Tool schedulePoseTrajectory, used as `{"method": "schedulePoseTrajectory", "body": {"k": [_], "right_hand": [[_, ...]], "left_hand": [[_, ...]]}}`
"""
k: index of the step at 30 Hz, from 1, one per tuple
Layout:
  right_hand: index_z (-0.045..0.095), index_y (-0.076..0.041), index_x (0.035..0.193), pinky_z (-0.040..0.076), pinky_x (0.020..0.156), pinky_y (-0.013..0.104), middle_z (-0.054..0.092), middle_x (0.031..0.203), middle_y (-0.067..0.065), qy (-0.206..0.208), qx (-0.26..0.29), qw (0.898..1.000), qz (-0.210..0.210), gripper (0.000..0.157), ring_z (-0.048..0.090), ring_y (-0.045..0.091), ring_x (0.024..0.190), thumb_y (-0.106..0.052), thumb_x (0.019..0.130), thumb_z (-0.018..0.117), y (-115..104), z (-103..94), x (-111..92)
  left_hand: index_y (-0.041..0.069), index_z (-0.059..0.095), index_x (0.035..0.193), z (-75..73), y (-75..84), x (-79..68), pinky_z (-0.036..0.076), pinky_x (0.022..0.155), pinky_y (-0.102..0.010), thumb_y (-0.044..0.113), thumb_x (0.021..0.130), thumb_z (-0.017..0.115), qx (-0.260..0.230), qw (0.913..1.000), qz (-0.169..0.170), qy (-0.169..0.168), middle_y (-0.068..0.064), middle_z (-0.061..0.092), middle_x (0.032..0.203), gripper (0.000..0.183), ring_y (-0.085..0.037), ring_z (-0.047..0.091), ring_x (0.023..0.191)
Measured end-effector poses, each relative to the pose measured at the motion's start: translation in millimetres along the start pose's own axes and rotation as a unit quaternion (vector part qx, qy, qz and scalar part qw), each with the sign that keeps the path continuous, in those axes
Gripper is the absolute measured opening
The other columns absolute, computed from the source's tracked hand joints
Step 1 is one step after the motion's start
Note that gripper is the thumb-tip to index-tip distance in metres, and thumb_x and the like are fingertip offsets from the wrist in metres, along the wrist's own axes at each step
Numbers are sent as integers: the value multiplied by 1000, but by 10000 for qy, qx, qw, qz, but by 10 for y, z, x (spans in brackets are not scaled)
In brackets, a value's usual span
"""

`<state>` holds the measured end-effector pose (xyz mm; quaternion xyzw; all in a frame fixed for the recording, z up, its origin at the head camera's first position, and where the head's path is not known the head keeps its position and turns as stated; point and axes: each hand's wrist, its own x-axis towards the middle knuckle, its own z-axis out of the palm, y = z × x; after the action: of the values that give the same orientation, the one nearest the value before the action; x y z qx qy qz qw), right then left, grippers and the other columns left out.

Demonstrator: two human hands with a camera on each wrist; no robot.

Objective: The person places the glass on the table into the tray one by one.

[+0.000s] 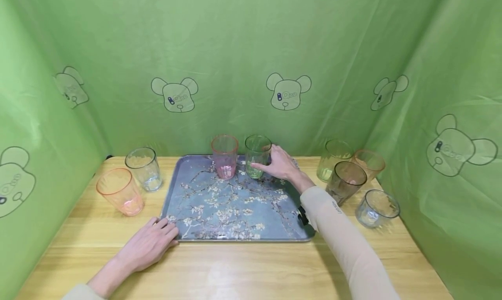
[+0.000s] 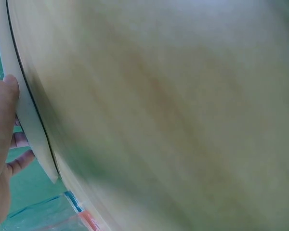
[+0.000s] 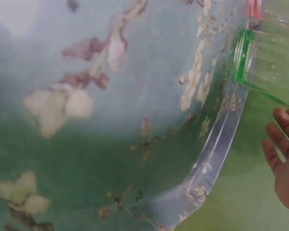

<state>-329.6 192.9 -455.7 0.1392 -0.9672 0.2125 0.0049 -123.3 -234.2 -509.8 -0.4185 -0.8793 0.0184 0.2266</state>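
Note:
My left hand (image 1: 150, 242) holds the near left corner of a blue tray (image 1: 219, 213) with a blossom print. In the left wrist view, the thumb lies on the near side of the rim and the fingers reach past it. At the tray's far side, my right hand (image 1: 277, 162) is beside a green-tinted drinking glass (image 1: 256, 160), thumb in front of it. The right wrist view shows that hand's fingers (image 3: 279, 139) spread and fairly straight, fingertips close to the glass. A pink glass (image 1: 225, 160) stands upright just left of the green one.
Left of the tray are an orange-pink glass (image 1: 121, 193) and a clear glass (image 1: 145, 171). To its right stand another green glass (image 1: 329, 165), an amber glass (image 1: 370, 162), a brown glass (image 1: 345, 184) and a low clear glass (image 1: 374, 213). Green curtains (image 1: 235, 51) surround the wooden table (image 1: 219, 269).

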Motion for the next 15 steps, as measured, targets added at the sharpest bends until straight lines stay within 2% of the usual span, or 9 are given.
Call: {"method": "schedulePoseTrajectory", "body": {"k": [6,11,15], "right_hand": [[52,-5,143,46,115,54,60,133,17,9,15,10000,17,99,58,37,128,-85,84,62,14,-12,-2],[50,-4,144,45,115,54,59,134,19,-24,4,10000,81,104,57,38,129,-86,82,61,29,-18,-7],[37,4,156,34,125,58,43,159,28,-123,154,9997,154,121,43,44,149,-87,81,61,39,-35,-35]], "left_hand": [[21,58,90,6,-6,0,44,79,-34,33,92,72,8,10000,16,-6,6,63,90,19,-14,53,84],[21,58,92,6,-3,-5,43,78,-34,34,91,72,19,10000,37,18,6,63,89,19,-14,53,84],[21,58,91,2,-4,-1,42,78,-33,34,92,72,9,10000,49,11,7,61,88,19,-14,52,83]]}}
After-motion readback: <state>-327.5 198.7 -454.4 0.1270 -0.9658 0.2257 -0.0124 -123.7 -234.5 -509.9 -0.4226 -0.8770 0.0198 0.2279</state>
